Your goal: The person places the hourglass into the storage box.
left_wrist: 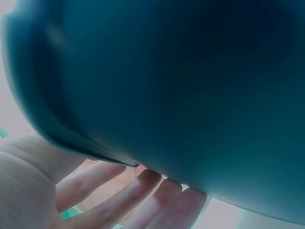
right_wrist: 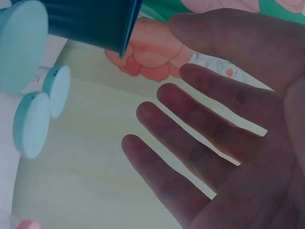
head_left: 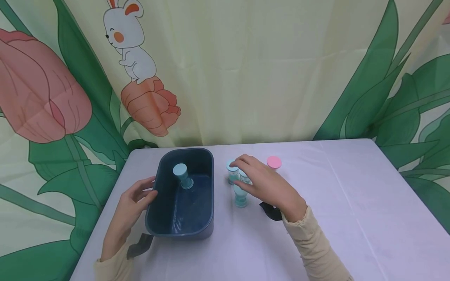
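Note:
A dark blue plastic bin (head_left: 209, 210) stands on the table, and one teal sand timer (head_left: 183, 176) is upright inside it. The fingers of my left hand (head_left: 131, 205) touch the bin's left outer wall; the left wrist view shows them extended against it. Over a group of teal sand timers hovers my right hand (head_left: 268, 183), palm down with fingers spread, holding nothing. One of these, a near teal sand timer (head_left: 240, 198), stands below the thumb; a far teal sand timer (head_left: 232, 174) is by the fingertips. The hand partly hides the group.
Behind the right hand shows the pink cap of another sand timer (head_left: 274, 162), mostly hidden. White cloth covers the table (head_left: 337, 203). A printed curtain (head_left: 246, 78) with a rabbit and large flowers hangs along the back edge. Each wrist wears a dark strap.

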A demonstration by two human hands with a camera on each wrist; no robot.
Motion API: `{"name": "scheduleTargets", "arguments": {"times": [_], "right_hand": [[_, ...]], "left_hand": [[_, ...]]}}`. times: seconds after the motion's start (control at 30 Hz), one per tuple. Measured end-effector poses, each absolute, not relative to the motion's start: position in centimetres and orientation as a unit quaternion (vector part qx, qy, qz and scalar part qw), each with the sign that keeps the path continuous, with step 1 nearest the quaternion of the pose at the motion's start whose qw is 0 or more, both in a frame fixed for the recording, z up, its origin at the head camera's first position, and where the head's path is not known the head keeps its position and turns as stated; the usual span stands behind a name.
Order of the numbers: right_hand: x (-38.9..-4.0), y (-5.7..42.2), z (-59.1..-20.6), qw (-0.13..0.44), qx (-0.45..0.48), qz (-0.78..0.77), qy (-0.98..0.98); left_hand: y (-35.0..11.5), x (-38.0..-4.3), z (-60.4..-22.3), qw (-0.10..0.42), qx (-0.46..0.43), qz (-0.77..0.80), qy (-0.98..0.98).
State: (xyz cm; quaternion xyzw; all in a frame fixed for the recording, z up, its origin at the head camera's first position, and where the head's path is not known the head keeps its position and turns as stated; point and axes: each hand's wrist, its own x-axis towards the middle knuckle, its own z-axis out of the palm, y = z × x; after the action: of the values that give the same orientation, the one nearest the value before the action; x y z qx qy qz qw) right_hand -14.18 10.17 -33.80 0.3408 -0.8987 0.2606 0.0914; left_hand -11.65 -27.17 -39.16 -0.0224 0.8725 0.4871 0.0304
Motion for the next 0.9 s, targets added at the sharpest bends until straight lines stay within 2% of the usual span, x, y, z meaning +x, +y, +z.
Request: {"name": "scheduleTargets", "arguments": {"times": [0.37, 0.9], "right_hand": [[-13.5, 12.2, -34.9, 0.082, 0.302, 0.252, -0.916], [-12.5, 14.0, -36.5, 0.091, 0.305, 0.223, -0.921]], "left_hand": [[-27.2, -11.7, -39.2, 0.024, -0.02, 0.486, 0.873], [-27.1, -11.6, -39.3, 0.017, -0.013, 0.487, 0.873]]}}
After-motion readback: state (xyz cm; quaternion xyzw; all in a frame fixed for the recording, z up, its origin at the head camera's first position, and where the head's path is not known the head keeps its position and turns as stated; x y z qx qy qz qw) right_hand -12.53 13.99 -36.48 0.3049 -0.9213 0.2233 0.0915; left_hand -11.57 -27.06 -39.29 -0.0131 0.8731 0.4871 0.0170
